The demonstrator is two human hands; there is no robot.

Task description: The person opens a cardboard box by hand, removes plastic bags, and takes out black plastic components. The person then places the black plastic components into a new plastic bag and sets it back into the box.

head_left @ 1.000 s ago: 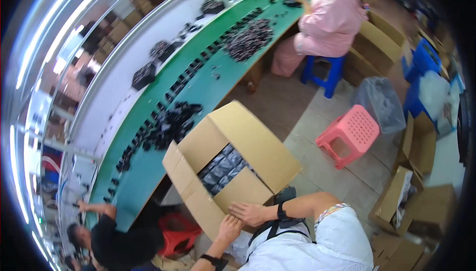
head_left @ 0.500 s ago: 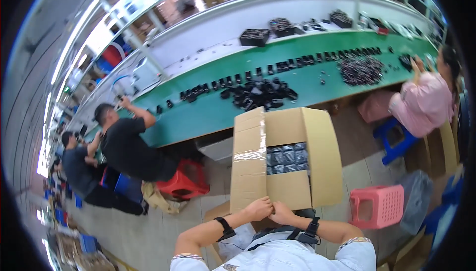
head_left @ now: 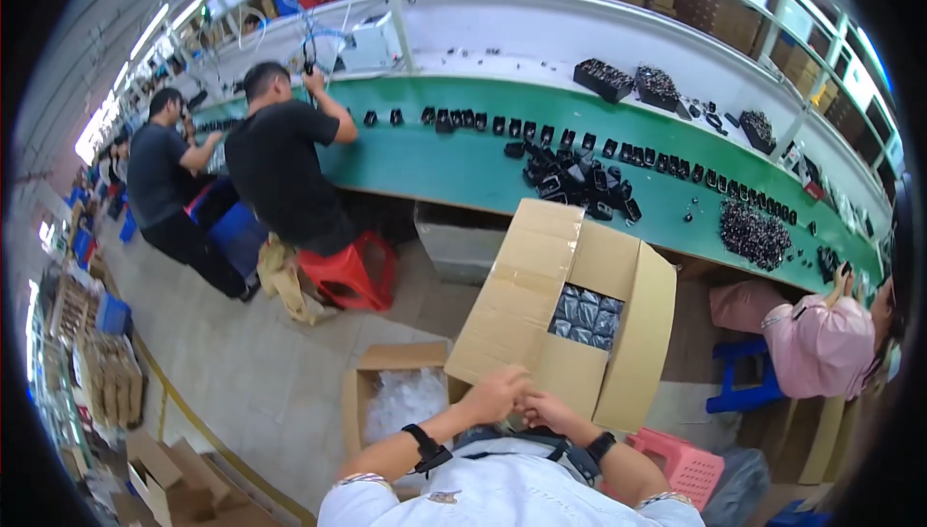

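Since dark wrapped packets (head_left: pixel 584 317) lie in the open carton (head_left: pixel 568 370) before me, near the green surface (head_left: pixel 435 162), I judge it heavy, stiff-walled, best held under its base; my left hand (head_left: pixel 497 395) and right hand (head_left: pixel 550 412) sit together at its near edge, angled inward; fingers curled, whether grasping anything I cannot tell.

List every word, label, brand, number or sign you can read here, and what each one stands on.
No text can be read in this view.
White shirt: a small brownish mark and faint marks beside it, too blurred to read.
Open cardboard box by the hands: no lettering I can make out.
Black wristband on the left wrist: nothing legible.
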